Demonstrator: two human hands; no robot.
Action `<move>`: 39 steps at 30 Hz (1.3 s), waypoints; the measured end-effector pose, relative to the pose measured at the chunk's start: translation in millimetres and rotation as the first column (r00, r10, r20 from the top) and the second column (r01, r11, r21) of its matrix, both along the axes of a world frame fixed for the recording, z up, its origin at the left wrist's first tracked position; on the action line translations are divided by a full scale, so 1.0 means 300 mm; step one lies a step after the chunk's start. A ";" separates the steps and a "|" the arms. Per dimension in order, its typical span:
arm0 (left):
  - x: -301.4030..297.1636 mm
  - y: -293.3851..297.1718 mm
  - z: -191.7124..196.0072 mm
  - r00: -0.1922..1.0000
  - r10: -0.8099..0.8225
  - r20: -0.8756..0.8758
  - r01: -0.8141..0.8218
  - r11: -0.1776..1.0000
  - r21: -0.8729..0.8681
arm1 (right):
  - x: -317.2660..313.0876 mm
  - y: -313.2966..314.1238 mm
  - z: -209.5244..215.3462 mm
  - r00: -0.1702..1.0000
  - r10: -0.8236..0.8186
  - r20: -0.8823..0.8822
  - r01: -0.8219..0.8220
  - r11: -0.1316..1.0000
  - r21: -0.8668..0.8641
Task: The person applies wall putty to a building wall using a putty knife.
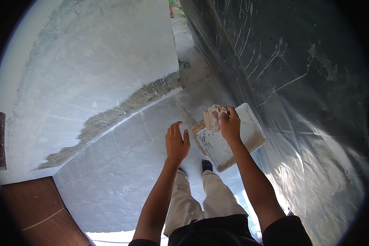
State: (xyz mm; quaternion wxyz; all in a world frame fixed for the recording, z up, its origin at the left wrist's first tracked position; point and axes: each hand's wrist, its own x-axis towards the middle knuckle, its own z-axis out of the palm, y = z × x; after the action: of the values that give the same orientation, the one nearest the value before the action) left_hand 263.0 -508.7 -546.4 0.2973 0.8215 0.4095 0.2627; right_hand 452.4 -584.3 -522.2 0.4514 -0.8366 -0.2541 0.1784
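Paint-smeared block (212, 118), whitish w/ reddish-brown patches, is just off ctr of view toward 3 o'clock, clamped btwn thumb & fingers of R hand (231, 127) at its 3 o'clock edge, & overlaps the 10–11 o'clock corner of the white-coated tray (252, 133); can't tell if block & tray touch. L hand (176, 144), approx 7 o'clock of block, is raised w/ thumb & fingers apart, well clear of tray. Tiled floor (129, 139) lies below, w/ pale, patchy wall (106, 53) at 10–11 o'clock & splashed plastic sheet (307, 86) at 2–4 o'clock.
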 end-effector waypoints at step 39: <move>0.141 -0.334 -0.584 0.989 0.134 -0.067 -0.145 0.740 -0.657 | 0.147 -0.323 -0.692 0.992 0.092 -0.090 -0.102 0.988 -0.115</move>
State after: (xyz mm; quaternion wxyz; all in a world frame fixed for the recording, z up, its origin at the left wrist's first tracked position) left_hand 305.2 -609.0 -721.7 0.5446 0.6325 0.5383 0.1166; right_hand 496.5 -681.3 -729.7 0.4016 -0.8404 -0.2643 0.2502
